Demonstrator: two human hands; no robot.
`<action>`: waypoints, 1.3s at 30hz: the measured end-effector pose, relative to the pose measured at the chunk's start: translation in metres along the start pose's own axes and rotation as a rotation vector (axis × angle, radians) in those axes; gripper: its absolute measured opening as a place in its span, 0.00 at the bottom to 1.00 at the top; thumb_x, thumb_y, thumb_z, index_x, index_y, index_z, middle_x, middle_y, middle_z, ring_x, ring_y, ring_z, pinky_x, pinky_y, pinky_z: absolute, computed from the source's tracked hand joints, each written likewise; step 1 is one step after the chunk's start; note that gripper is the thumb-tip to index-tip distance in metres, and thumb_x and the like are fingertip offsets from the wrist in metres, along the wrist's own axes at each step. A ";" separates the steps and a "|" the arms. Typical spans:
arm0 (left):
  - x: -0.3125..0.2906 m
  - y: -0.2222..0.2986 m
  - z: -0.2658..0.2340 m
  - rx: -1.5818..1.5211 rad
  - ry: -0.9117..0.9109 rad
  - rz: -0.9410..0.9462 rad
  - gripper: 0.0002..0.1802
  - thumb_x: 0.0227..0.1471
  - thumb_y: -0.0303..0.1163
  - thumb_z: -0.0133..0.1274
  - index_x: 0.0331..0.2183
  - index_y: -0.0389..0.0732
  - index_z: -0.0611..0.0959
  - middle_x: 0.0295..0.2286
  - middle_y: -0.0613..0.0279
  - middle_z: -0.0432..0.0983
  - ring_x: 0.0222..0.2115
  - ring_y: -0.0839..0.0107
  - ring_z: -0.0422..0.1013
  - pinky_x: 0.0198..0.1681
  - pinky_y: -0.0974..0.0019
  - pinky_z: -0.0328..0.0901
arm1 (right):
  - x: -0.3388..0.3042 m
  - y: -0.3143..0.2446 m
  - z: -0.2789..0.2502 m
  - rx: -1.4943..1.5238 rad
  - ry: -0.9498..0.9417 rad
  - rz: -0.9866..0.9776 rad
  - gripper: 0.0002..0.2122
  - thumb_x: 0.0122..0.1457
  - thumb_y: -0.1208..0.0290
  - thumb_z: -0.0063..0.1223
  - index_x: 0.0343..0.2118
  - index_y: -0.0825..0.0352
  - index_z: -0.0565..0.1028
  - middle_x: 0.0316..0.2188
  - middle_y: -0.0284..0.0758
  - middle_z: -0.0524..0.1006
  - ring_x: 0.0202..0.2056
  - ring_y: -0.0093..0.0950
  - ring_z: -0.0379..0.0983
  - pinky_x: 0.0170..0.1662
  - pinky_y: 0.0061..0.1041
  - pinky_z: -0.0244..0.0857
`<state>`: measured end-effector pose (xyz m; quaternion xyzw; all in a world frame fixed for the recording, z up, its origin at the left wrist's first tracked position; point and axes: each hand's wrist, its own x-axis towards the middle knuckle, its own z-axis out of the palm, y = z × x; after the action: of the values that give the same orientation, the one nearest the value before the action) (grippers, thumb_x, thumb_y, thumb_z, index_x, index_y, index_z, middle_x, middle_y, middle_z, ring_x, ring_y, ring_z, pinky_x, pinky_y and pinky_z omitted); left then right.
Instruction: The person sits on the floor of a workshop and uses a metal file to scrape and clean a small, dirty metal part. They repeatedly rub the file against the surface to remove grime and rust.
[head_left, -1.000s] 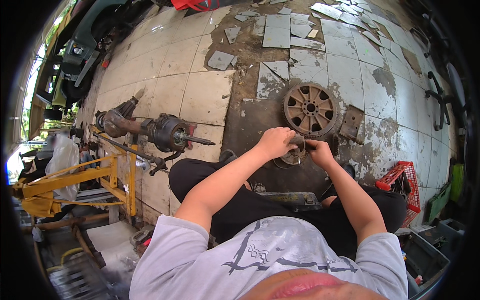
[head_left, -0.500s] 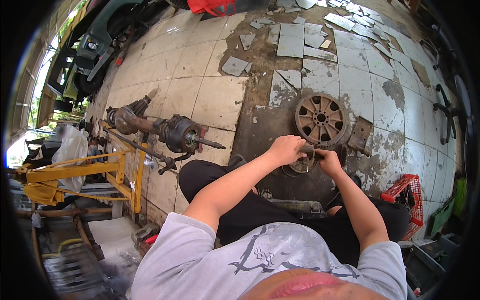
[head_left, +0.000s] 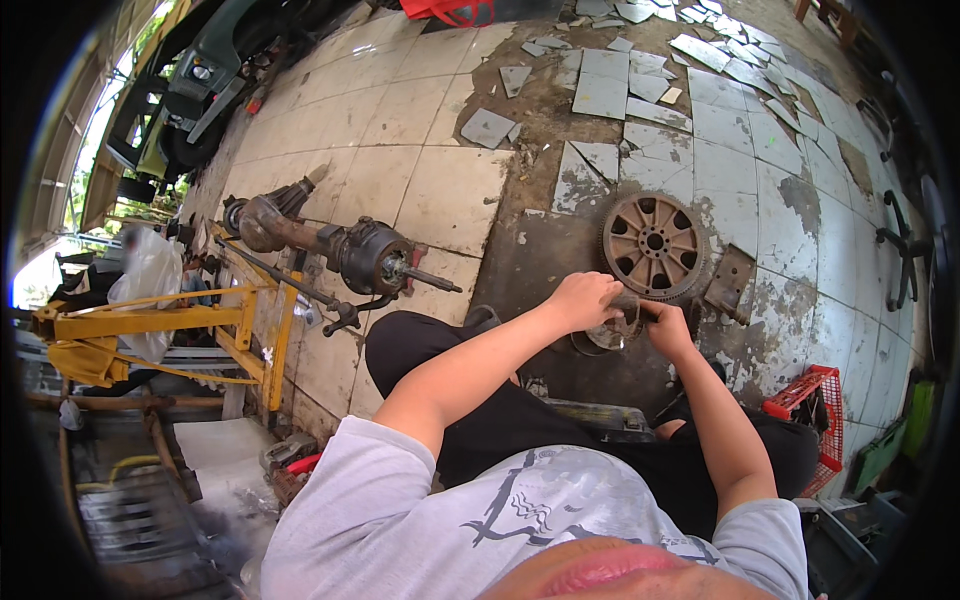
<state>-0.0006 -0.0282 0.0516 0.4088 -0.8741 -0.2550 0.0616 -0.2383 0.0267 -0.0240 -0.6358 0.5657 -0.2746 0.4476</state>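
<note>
My left hand (head_left: 585, 303) is closed round one side of a short, dark, rusty metal part (head_left: 627, 300). From the other side, my right hand (head_left: 668, 327) grips the same part's narrower, rod-like end. Its exact kind is hard to tell, since fingers cover much of it. Right below, close to my left hand, lies a round metal piece (head_left: 597, 342), partly hidden by the held part. Just beyond my hands, a rusty toothed flywheel (head_left: 655, 226) lies flat on the floor. A rusty rectangular metal plate (head_left: 731, 281) is to its right.
On the left, a vehicle axle (head_left: 290, 230) lies near a yellow metal frame (head_left: 150, 347). A red plastic crate (head_left: 828, 432) stands by my right knee. Broken tiles (head_left: 602, 95) litter the far floor. A vehicle (head_left: 205, 75) is at the upper left, a red bag (head_left: 450, 10) far ahead.
The held metal part has turned between my hands, so more of its upper side shows. Both hands keep hold of it. The whole view has shifted slightly.
</note>
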 end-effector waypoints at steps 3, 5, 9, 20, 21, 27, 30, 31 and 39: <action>-0.003 -0.002 -0.001 0.021 -0.011 -0.005 0.20 0.51 0.45 0.67 0.37 0.42 0.80 0.35 0.57 0.79 0.41 0.50 0.77 0.43 0.49 0.73 | -0.001 -0.012 0.004 0.003 0.026 -0.030 0.24 0.50 0.87 0.52 0.51 0.66 0.82 0.42 0.51 0.83 0.47 0.41 0.84 0.51 0.31 0.73; -0.003 -0.004 0.001 0.018 -0.008 -0.006 0.20 0.51 0.45 0.67 0.37 0.41 0.80 0.34 0.57 0.79 0.41 0.50 0.77 0.43 0.49 0.73 | 0.000 -0.045 -0.005 0.081 0.004 -0.007 0.23 0.50 0.86 0.52 0.51 0.66 0.82 0.42 0.51 0.83 0.47 0.42 0.83 0.50 0.31 0.73; -0.002 0.003 -0.003 0.008 0.002 0.016 0.21 0.51 0.46 0.67 0.36 0.41 0.80 0.34 0.56 0.79 0.41 0.51 0.78 0.42 0.49 0.73 | -0.005 -0.025 -0.004 -0.002 0.000 0.010 0.22 0.51 0.88 0.49 0.50 0.69 0.82 0.41 0.49 0.85 0.46 0.34 0.84 0.50 0.29 0.72; -0.006 -0.003 0.002 0.016 0.020 0.005 0.20 0.52 0.47 0.67 0.36 0.41 0.80 0.33 0.57 0.79 0.40 0.51 0.78 0.41 0.49 0.74 | 0.002 -0.036 -0.004 0.055 -0.004 0.003 0.21 0.51 0.87 0.51 0.48 0.68 0.83 0.42 0.50 0.84 0.47 0.41 0.84 0.50 0.32 0.73; -0.006 -0.003 0.001 0.024 0.010 0.002 0.20 0.52 0.47 0.67 0.36 0.41 0.80 0.33 0.57 0.79 0.40 0.51 0.78 0.41 0.49 0.74 | 0.003 -0.030 -0.001 0.073 -0.003 0.013 0.20 0.51 0.86 0.51 0.48 0.68 0.83 0.41 0.49 0.84 0.46 0.41 0.84 0.50 0.32 0.73; -0.007 0.001 0.000 0.057 -0.035 -0.018 0.20 0.54 0.47 0.65 0.38 0.42 0.80 0.35 0.58 0.78 0.42 0.52 0.78 0.43 0.48 0.73 | 0.000 -0.026 -0.001 0.008 -0.023 0.040 0.20 0.53 0.85 0.54 0.49 0.67 0.83 0.42 0.49 0.84 0.46 0.41 0.84 0.50 0.31 0.73; -0.003 -0.002 -0.003 0.033 -0.046 -0.009 0.20 0.54 0.47 0.65 0.38 0.42 0.80 0.35 0.58 0.78 0.43 0.52 0.77 0.43 0.49 0.73 | 0.000 -0.049 -0.010 0.145 -0.058 0.064 0.21 0.52 0.88 0.50 0.50 0.69 0.82 0.42 0.50 0.85 0.47 0.32 0.84 0.51 0.29 0.73; -0.002 0.002 -0.003 0.031 -0.045 0.000 0.20 0.54 0.47 0.65 0.38 0.42 0.80 0.35 0.58 0.78 0.42 0.52 0.77 0.43 0.49 0.73 | -0.003 -0.038 -0.010 0.057 -0.067 0.088 0.22 0.53 0.88 0.51 0.50 0.69 0.82 0.42 0.49 0.85 0.47 0.31 0.84 0.51 0.29 0.72; 0.002 -0.006 -0.001 0.038 -0.023 -0.005 0.21 0.53 0.47 0.65 0.39 0.42 0.81 0.35 0.58 0.78 0.42 0.52 0.77 0.43 0.49 0.72 | 0.000 -0.021 -0.005 0.255 -0.011 0.121 0.20 0.58 0.85 0.55 0.53 0.66 0.82 0.43 0.43 0.86 0.45 0.27 0.83 0.52 0.29 0.72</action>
<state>0.0030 -0.0334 0.0492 0.4092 -0.8784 -0.2432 0.0431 -0.2323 0.0247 -0.0030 -0.5399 0.5609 -0.3135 0.5437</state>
